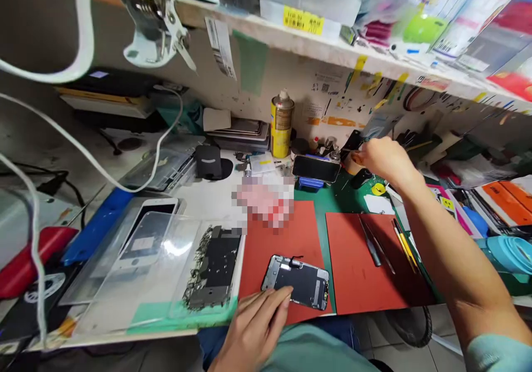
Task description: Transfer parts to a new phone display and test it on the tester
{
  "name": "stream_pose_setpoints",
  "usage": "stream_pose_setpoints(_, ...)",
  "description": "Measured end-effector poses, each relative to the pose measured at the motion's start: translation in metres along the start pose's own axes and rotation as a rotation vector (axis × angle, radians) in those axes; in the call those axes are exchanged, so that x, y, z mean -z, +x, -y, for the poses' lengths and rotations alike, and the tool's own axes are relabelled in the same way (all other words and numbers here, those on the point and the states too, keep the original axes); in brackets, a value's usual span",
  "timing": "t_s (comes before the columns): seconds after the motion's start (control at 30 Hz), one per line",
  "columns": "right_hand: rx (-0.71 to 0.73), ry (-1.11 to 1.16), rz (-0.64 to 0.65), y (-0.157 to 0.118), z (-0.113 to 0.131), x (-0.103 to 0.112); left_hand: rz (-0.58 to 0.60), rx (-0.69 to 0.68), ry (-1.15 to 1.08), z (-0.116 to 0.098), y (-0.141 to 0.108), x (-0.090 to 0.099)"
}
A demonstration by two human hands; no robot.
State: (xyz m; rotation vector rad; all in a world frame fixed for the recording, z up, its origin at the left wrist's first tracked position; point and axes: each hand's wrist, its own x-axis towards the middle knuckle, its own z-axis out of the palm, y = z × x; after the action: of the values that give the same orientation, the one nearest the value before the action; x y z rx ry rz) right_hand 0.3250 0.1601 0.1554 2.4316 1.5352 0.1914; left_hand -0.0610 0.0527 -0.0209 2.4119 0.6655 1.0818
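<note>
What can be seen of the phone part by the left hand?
The phone part is a thin rectangle with rounded corners: a matte black middle, grey metallic-looking pieces around it, and a dark cable at its far edge. It lies flat, slightly slanted, on the left red mat. The left hand covers its near left corner and seems to touch it.

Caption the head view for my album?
Left hand at a phone screen assembly on a red mat, right hand stretched forward.

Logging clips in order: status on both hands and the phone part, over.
Left hand: at near edge of phone part. It's flat on left red mat. Right hand: stretched far forward, hold unclear. In the way: left hand, hiding some edge.
</note>
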Motion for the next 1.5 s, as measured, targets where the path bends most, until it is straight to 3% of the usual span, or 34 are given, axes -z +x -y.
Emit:
stream_pose_setpoints(0.1, -0.065, 0.064, -0.147, -0.042, -0.014, -0.01, -0.012, 0.031, 0.017, -0.003, 0.005, -0.001)
stream_pose_setpoints(0.2, 0.093, 0.351, -0.222, -0.107, -0.02, -0.033, -0.001, 0.02, 0.148, -0.002, 0.013, -0.003)
stream_pose_setpoints(0.3, 0.288, 0.727, 0.0, -0.175, -0.011, -0.062, 0.099, -0.01, 0.265, 0.002, 0.018, -0.005)
stream_pose_setpoints(0.37, 0.292, 0.877, 0.106, -0.212, 0.002, -0.081, 0.181, -0.035, 0.316, 0.003, 0.021, -0.007)
stream_pose_setpoints(0.47, 0.241, 1.019, 0.122, -0.245, 0.021, -0.103, 0.235, -0.076, 0.384, 0.004, 0.027, -0.01)
stream_pose_setpoints(0.63, 0.207, 1.095, 0.056, -0.261, 0.041, -0.122, 0.232, -0.114, 0.455, 0.005, 0.034, -0.013)
stream_pose_setpoints(0.87, 0.233, 1.103, 0.03, -0.269, 0.052, -0.133, 0.202, -0.101, 0.336, 0.008, 0.027, -0.01)
stream_pose_setpoints(1.13, 0.245, 1.107, -0.003, -0.269, 0.06, -0.134, 0.154, -0.051, 0.242, 0.012, 0.017, -0.01)
stream_pose_setpoints(1.5, 0.242, 1.088, -0.01, -0.267, 0.064, -0.134, 0.144, -0.048, 0.33, 0.011, 0.01, -0.01)
